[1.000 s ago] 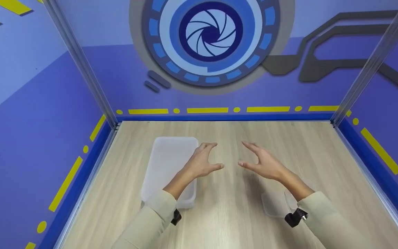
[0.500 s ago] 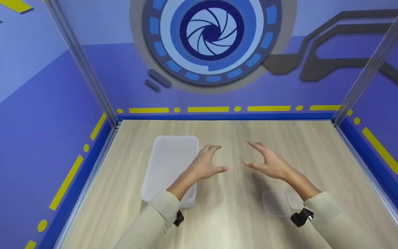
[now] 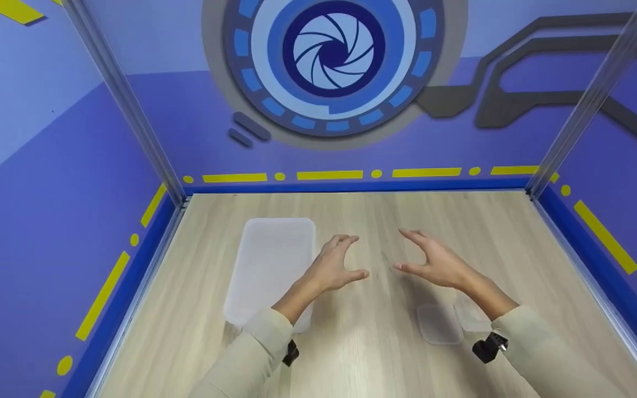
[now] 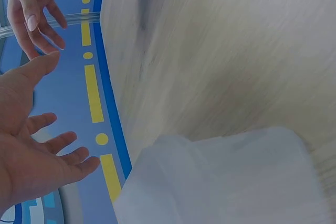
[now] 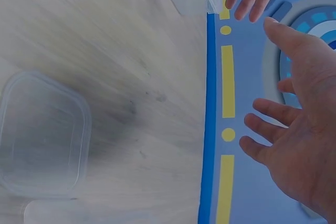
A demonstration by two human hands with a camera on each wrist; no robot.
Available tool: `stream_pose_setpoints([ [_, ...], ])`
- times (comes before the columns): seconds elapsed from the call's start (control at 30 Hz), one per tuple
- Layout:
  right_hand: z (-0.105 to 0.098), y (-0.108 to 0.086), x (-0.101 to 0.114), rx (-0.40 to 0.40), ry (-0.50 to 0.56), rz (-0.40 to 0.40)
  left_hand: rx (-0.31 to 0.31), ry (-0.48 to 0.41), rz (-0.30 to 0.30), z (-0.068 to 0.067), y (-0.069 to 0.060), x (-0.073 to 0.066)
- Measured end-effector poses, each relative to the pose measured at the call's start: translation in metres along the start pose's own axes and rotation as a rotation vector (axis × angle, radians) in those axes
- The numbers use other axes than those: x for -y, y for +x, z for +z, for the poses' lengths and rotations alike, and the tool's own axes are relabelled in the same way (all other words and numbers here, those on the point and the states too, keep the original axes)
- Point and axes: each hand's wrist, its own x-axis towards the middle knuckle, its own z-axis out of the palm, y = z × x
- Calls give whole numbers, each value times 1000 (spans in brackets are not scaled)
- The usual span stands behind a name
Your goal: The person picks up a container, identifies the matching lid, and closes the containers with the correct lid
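Observation:
My left hand [image 3: 334,266] hovers over the table just right of a large frosted white container [image 3: 274,260], thumb and fingers spread and holding nothing. Facing it, my right hand [image 3: 439,262] is also raised and empty, with a gap between the two. Below the right hand and forearm lie two small clear containers, one [image 3: 440,325] in plain sight and the other [image 3: 472,316] partly behind the forearm. The left wrist view shows the frosted container [image 4: 236,182] under the left hand [image 4: 37,140]; the right wrist view shows a small clear container [image 5: 44,135] away from the right hand [image 5: 310,114].
A light wood table [image 3: 351,354] is enclosed by a blue-purple back wall [image 3: 318,160] and side walls with yellow markings. Metal posts stand at both back corners. A black device [image 3: 490,348] sits on the right wrist, another [image 3: 291,352] on the left.
Both hands have shifted slightly to the right and a little nearer, still spread and empty. The containers stay in place on the table.

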Motion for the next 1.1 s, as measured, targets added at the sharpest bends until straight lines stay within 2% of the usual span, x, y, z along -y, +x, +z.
stream_pose_setpoints([
  [0.2, -1, -6, -9, 13, -29, -28, 23, -3, 12, 11, -1, -1],
  [0.5, 1, -19, -25, 38, -81, -46, 34, 84, 48, 27, -3, -4],
  [0.77, 5, -33, -33, 55, -98, -50, 94, 134, 71, 40, -4, -9],
  [1.1, 10, -46, -41, 76, -112, -84, 121, 138, 72, 54, -3, -14],
])
